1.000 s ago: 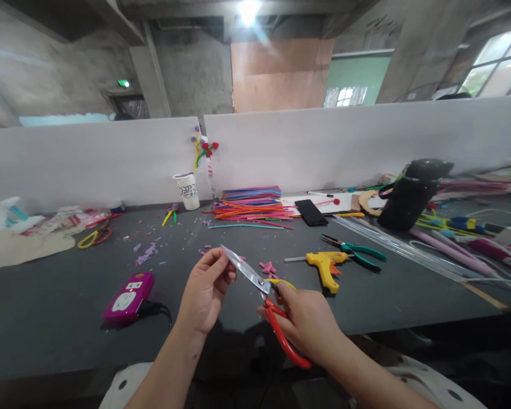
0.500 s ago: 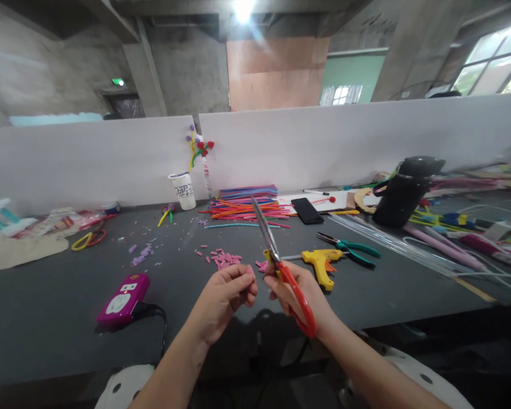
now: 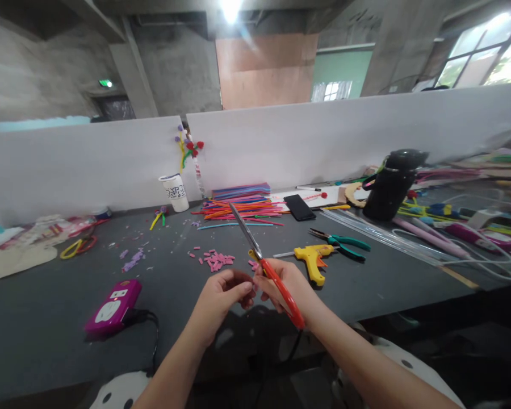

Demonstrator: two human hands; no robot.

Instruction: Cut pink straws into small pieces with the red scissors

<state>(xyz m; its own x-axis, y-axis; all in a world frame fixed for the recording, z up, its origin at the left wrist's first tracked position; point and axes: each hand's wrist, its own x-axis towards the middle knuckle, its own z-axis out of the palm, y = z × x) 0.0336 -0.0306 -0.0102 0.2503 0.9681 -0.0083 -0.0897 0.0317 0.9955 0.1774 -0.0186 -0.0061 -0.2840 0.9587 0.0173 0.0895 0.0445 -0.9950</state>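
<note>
My right hand is closed around a pair of scissors with red handles, its long blades pointing up and away to the left. Opposite it, my left hand is pinched, and a small pink piece shows faintly at its fingertips. The fingertips of both hands meet or nearly meet above the table's front edge. Just beyond them lies a pile of short pink pieces, seemingly cut from pipe cleaners. To the right rests a yellow glue gun. Behind the pile is a stack of coloured pipe cleaners.
Green-handled pliers, a black phone and a black thermos jug stand or lie to the right. On the left are a magenta power box with a cable, purple scraps, yellow-and-red scissors and a paper cup.
My hands have come closer together, fingertips now touching or almost touching. The scissors have tilted further left. The whole view has shifted slightly, moving the table's things left.
</note>
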